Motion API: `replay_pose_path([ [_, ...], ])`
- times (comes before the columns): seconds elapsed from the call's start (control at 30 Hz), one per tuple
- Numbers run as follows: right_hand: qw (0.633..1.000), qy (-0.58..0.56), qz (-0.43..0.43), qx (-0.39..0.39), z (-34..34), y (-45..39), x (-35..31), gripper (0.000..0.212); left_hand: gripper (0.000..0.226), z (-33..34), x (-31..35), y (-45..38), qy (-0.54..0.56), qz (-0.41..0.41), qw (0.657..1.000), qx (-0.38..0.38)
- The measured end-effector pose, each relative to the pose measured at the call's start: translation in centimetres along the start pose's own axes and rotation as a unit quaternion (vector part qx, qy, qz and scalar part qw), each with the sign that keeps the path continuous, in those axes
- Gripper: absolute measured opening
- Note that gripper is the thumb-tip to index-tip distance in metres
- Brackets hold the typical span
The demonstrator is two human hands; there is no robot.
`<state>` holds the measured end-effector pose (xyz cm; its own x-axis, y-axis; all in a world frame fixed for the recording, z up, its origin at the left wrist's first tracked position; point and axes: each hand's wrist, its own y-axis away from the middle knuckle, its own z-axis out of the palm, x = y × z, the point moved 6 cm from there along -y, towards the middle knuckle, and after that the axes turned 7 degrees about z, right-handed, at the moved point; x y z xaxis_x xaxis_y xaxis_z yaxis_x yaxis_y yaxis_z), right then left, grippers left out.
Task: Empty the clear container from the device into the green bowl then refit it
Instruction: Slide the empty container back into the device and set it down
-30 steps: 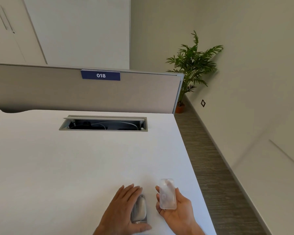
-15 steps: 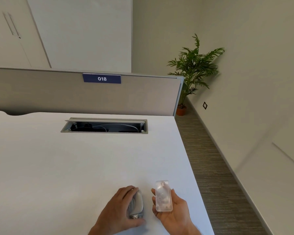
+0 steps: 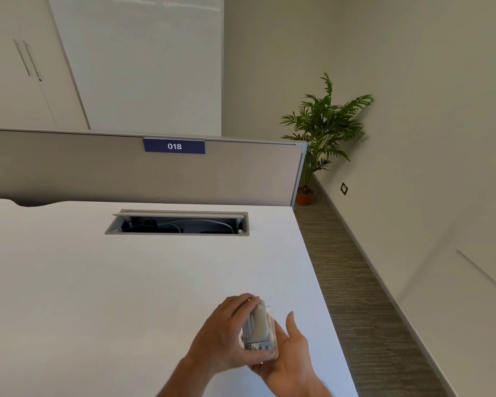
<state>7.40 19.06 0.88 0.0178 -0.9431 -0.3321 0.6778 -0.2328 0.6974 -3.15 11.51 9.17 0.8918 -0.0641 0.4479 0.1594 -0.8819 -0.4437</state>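
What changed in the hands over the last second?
The left hand closed around the device, lifted it off the desk and tipped it rightward. The right hand brought the clear container leftward. The two were held apart before; now they are pressed together between the hands. Whether the container has seated cannot be told. The desk, cable hatch and plant are unchanged; no green bowl is in view.

Device [image 3: 255,325] against container [image 3: 271,333], between hands, above desk [image 3: 126,282] near-right corner.

White desk [image 3: 103,296] bare left of the hands; open cable tray [image 3: 178,223] and partition [image 3: 98,170] beyond.
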Motion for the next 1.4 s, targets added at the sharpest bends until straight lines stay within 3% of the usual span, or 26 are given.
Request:
replay_pose_path([
  [0.63,1.0,0.004,-0.007,0.019,1.7,2.4,0.4,0.062,0.106,1.3,-0.3,0.0,0.026,-0.04,0.998,-0.034],
  [0.87,0.999,0.019,-0.019,0.019,1.6,2.5,0.5,0.049,0.122,1.7,-0.6,0.4,0.128,-0.113,0.984,-0.054],
  [0.97,0.999,0.026,-0.026,0.037,0.9,2.0,0.5,0.049,0.111,1.7,-1.4,0.8,0.221,-0.187,0.957,0.002],
  [1.03,0.999,0.025,-0.026,0.039,0.5,1.7,0.4,0.051,0.073,1.6,-2.4,1.1,0.259,-0.274,0.923,0.073],
  [1.13,0.998,0.035,-0.037,0.04,0.0,1.3,0.2,0.05,0.011,2.0,-3.4,1.7,0.305,-0.391,0.86,0.12],
  [1.27,0.996,0.064,-0.057,0.038,0.0,1.6,0.0,0.042,0.022,2.9,-2.4,2.1,0.428,-0.436,0.781,0.126],
  [1.4,0.996,0.07,-0.049,0.033,0.2,2.1,-0.2,0.041,0.015,2.9,-1.9,2.2,0.455,-0.454,0.749,0.16],
])
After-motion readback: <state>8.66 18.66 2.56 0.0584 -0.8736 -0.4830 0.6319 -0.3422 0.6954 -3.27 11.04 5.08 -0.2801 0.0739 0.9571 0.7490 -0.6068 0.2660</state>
